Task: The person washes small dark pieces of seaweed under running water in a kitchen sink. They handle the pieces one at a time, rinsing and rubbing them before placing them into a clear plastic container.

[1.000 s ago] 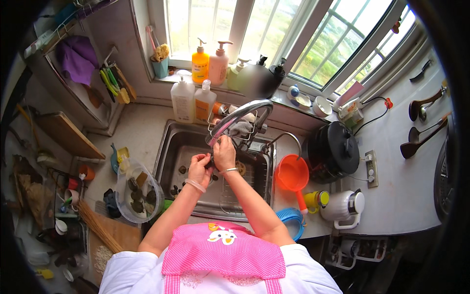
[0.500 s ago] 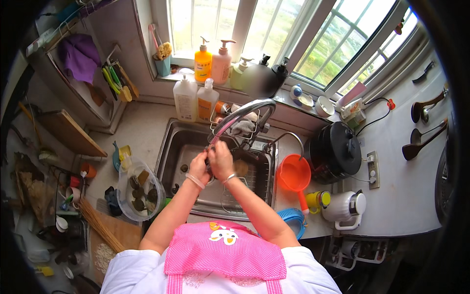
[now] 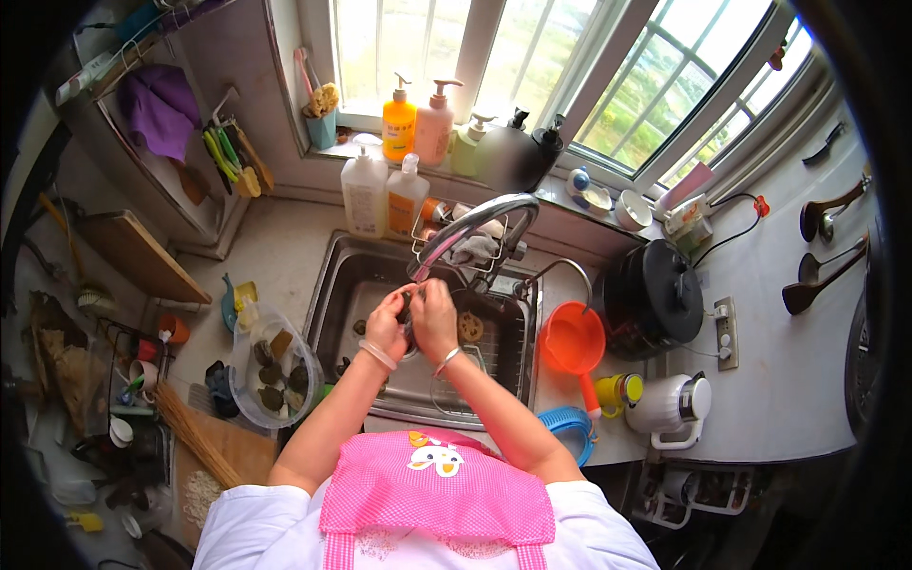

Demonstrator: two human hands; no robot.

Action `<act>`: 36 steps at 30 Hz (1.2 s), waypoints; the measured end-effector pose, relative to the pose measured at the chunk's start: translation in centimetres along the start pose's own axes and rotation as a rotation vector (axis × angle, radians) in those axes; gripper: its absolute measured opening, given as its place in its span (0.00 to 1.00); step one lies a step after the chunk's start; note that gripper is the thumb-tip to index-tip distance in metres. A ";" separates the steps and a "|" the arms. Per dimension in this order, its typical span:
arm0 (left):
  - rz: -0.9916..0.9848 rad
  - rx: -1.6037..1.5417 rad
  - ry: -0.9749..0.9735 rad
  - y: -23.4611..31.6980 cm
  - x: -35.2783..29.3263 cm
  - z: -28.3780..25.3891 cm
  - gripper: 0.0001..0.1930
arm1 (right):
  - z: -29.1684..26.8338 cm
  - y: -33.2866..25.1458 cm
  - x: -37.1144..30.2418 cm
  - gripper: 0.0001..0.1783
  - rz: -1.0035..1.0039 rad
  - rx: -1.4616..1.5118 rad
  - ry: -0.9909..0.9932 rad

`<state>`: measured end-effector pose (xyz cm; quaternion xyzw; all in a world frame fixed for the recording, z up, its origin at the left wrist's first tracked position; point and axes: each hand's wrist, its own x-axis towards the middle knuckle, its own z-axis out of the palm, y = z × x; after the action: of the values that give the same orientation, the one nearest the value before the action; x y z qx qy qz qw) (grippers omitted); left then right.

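Object (image 3: pixel 408 306) between hands (image 3: pixel 434 321), barely visible

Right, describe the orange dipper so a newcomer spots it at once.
Find the metal sink below the windows, then the counter just right of it. Between sink and black lidded pot sits the dipper, a round bowl with its handle pointing toward the picture's lower edge. Its orange colour sets it apart from that pot and the blue basket.

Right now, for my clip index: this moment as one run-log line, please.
left hand: gripping small dark item, kind unclear; right hand: on same item; position: over steel sink, near chrome faucet; beside sink: translucent tub
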<state>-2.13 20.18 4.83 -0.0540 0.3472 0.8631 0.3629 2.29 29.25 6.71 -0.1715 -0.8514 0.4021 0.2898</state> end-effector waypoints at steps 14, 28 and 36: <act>-0.062 -0.216 0.003 -1.4 1.6 -1.8 0.07 | -1.1 1.8 2.6 0.07 -0.006 -0.024 0.066; 0.035 -0.171 0.008 0.5 0.8 -0.3 0.11 | 0.2 -0.4 0.3 0.06 -0.158 -0.144 -0.064; -0.121 -0.408 -0.017 -0.6 1.7 -2.0 0.13 | -1.8 2.7 2.9 0.07 -0.068 0.091 -0.087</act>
<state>-3.29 20.19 2.40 -0.1400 0.1583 0.8925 0.3984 1.34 33.51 6.58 -0.1115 -0.8495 0.4373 0.2732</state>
